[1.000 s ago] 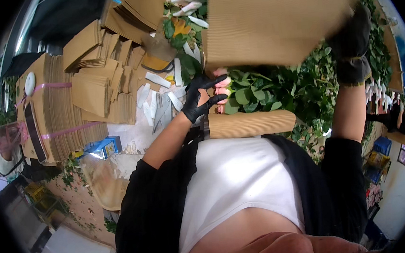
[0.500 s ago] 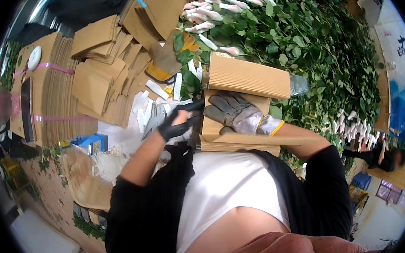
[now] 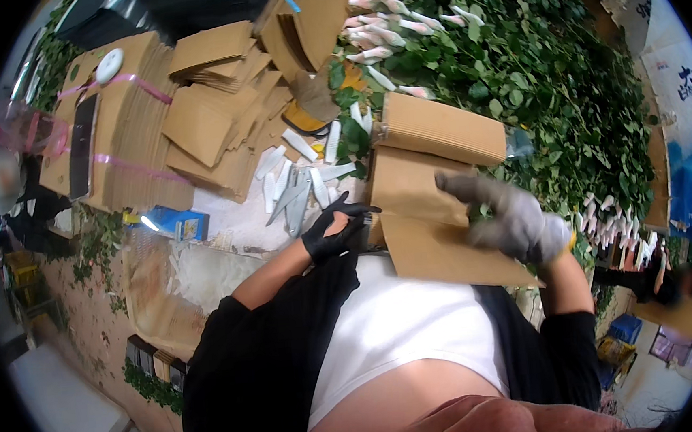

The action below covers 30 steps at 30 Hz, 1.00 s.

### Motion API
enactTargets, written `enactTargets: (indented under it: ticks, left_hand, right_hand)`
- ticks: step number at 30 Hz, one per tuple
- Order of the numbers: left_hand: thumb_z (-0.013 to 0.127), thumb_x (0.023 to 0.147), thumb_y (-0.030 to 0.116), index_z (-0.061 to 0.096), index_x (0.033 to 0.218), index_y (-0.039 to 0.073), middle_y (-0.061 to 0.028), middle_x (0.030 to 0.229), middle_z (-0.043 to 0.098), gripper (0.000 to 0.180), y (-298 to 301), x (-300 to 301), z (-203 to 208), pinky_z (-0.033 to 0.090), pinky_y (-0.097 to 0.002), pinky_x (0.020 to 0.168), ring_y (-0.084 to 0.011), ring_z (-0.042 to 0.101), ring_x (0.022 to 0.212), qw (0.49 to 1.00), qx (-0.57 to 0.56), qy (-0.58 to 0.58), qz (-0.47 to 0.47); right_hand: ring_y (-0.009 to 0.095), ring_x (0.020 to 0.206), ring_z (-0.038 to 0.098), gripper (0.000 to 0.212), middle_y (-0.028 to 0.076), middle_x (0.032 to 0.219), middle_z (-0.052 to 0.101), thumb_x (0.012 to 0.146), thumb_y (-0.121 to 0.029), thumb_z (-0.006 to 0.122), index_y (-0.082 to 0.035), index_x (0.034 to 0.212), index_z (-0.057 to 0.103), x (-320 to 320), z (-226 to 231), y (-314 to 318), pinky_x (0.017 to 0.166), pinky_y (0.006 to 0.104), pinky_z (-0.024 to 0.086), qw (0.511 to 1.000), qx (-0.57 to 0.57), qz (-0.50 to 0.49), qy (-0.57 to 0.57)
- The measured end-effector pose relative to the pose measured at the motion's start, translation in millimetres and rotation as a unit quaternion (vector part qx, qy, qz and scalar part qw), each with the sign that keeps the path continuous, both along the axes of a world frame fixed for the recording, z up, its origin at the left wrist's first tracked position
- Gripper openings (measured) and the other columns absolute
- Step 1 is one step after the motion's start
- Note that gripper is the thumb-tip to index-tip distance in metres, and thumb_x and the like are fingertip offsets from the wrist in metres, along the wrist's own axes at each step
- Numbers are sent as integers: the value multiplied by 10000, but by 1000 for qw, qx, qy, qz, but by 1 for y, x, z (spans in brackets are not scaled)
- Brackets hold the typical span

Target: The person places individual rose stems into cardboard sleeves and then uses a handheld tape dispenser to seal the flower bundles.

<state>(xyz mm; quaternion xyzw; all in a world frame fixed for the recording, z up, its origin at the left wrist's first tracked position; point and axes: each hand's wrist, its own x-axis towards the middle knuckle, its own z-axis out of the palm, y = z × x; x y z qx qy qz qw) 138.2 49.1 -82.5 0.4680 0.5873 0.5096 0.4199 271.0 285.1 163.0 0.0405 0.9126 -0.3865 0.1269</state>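
My left hand (image 3: 336,230), in a black glove with the thumb bare, has its fingers stretched out to the left edge of a folded cardboard sheet (image 3: 413,185). The sheet's near flap (image 3: 450,248) slants down toward my white shirt. Over the right part of the sheet is my right hand (image 3: 510,218) in a grey work glove, blurred by motion, with a finger sticking out leftward. I see nothing held in it. A ribbed corrugated cardboard piece (image 3: 441,130) lies along the sheet's far side. Left of it are white strips (image 3: 300,145) and a grey metal tool (image 3: 295,204), perhaps shears.
Leafy stems (image 3: 532,96) cover the far right, with pinkish buds in white sleeves (image 3: 372,31) along them. Cardboard stacks (image 3: 212,121) stand at the left, beside a brown-and-yellow glove (image 3: 311,109) and a blue box (image 3: 176,225). Another person (image 3: 664,280) is far right.
My right hand has lifted off the cardboard and moved right and nearer. The near flap, seen edge-on before, now shows its face. My left hand's fingers have straightened. The whole view has shifted.
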Motion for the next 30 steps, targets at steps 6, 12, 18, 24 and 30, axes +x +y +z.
enactTargets:
  ticks: [6,12,18,24,30]
  left_hand:
    - [588,900,340,481,1321,17,-98,994,610,542,-1,-7,48,457,-306,825,-155,566,895,993,-72,-52,-76]
    - [582,924,225,390,1361,1,-72,923,610,527,-8,15,16,490,-282,746,-114,574,806,990,36,81,110]
    - [569,933,212,309,1383,1,-102,995,611,561,-15,29,0,491,-291,778,-130,592,840,987,51,-6,150]
    - [557,942,199,228,1406,1,-131,1066,612,601,-14,22,-23,492,-301,811,-147,610,873,977,87,-102,166]
    - [544,951,186,148,1428,1,-160,1137,614,647,-10,32,-53,492,-310,844,-164,627,906,929,168,-260,202]
  right_hand:
    - [319,767,625,345,132,822,652,792,-268,650,-96,1088,612,-13,-35,-21,702,431,481,962,194,185,48]
    - [254,948,609,288,78,986,639,827,-136,533,-112,1101,620,-214,8,-124,907,396,441,876,190,207,392]
    - [230,1068,537,307,47,1062,610,801,-136,523,-101,1093,612,-269,-75,-156,1054,402,343,775,298,323,455]
    - [232,1026,553,275,38,1005,619,785,-133,550,-93,1045,629,-238,-51,-149,969,366,416,824,317,292,367]
    - [269,1034,629,462,96,1154,642,742,19,694,-77,1183,597,-117,68,-47,854,349,536,960,-52,50,271]
